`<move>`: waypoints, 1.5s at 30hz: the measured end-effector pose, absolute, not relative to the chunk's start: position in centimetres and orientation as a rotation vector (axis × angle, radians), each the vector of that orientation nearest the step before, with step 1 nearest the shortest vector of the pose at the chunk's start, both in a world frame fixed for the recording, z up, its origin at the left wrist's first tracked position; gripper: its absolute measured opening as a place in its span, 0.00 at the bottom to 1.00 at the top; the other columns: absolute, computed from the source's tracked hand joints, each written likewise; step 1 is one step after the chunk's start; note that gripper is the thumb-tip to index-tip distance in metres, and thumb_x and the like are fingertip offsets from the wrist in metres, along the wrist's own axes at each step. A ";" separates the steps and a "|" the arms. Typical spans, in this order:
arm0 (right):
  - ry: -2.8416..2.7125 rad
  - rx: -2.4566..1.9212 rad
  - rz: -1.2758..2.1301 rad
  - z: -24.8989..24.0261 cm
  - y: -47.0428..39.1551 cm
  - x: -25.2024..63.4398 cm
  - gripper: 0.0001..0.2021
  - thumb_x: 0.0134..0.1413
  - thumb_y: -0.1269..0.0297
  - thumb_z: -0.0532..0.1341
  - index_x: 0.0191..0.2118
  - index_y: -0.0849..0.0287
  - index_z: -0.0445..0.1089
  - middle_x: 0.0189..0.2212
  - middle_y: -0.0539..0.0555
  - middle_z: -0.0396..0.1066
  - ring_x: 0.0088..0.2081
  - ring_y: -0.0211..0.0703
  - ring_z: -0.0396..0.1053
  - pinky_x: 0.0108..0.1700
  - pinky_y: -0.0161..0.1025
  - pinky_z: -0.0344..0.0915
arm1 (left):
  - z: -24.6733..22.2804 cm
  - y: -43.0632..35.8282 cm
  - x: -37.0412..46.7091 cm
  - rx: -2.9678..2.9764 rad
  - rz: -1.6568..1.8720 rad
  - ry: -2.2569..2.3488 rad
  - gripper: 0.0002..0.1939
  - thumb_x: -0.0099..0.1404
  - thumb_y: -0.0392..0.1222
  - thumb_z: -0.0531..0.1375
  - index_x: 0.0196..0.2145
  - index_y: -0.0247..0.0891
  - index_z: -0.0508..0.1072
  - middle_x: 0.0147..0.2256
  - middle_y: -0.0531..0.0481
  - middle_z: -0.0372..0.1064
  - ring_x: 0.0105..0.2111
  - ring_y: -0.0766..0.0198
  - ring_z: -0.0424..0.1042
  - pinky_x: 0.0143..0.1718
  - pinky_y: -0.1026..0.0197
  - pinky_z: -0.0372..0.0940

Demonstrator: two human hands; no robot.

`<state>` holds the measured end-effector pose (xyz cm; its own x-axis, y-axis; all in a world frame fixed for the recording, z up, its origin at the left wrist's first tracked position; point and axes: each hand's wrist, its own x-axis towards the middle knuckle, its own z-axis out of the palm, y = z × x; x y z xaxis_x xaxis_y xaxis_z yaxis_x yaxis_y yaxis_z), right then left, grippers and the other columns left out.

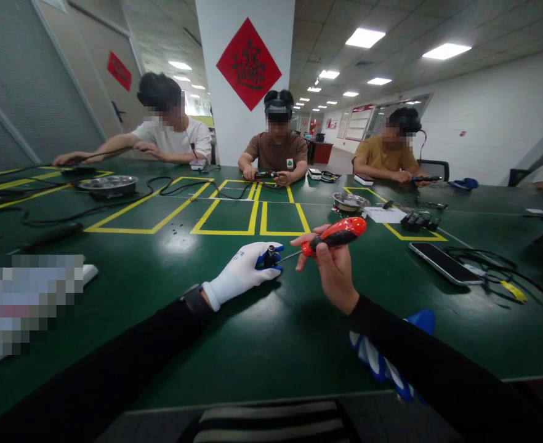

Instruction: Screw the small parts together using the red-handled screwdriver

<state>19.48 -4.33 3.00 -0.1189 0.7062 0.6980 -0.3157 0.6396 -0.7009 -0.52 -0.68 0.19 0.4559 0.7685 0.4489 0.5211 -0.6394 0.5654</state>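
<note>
My left hand (pixel 244 271), in a white glove with blue fingertips, grips a small black cylindrical part (pixel 270 257) with a shiny metal top. What the part is cannot be made out. In my bare right hand (pixel 333 271) is a screwdriver (pixel 338 235) with a red and black handle. Its thin shaft points left, and the tip reaches the black part; whether it sits in a screw is hidden. Below my right forearm lies a blue and white glove (pixel 382 363) on the green table (pixel 253 338).
A phone (pixel 444 263) and black cables (pixel 493 264) lie at the right. Further back are metal bowls (pixel 351 201), several black parts (pixel 419 220) and yellow tape outlines (pixel 225 232). A pixelated object (pixel 26 301) lies at left. Three co-workers (pixel 276 147) sit across the table.
</note>
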 end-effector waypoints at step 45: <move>-1.459 -0.386 0.808 2.6 -4.4 19.3 0.11 0.62 0.54 0.57 0.43 0.54 0.58 0.35 0.50 0.76 0.21 0.34 0.68 0.27 0.37 0.68 | 1.3 -1.3 -0.5 2.455 0.918 1.097 0.20 0.61 0.53 0.61 0.46 0.38 0.74 0.41 0.46 0.72 0.42 0.55 0.70 0.47 0.55 0.63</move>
